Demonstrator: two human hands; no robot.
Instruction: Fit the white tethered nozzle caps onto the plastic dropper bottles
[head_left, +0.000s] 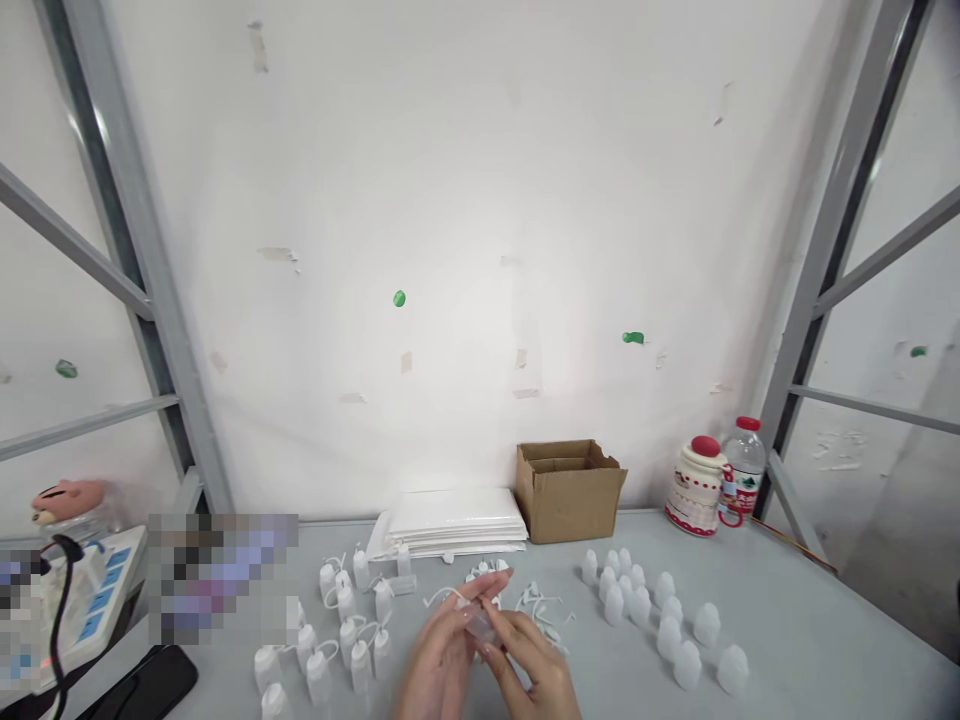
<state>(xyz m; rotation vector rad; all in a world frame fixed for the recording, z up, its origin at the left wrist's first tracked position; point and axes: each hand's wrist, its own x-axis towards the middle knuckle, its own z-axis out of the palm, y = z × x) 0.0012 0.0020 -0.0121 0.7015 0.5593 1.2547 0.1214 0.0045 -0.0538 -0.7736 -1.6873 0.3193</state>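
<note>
My left hand and my right hand meet at the front middle of the table, both closed around one small translucent plastic bottle. A thin white strap with a cap sticks out to the left from between my fingers. To the left stand several small squeeze bottles with white tops and looped straps. Just behind and right of my hands lies a loose heap of small white caps and straps. Farther right are several frosted, rounded bottles without visible straps.
Behind stand a stack of white sheets and an open cardboard box. A cream jar with a red lid and a water bottle occupy the back right. A black phone lies front left. Grey metal posts flank the table.
</note>
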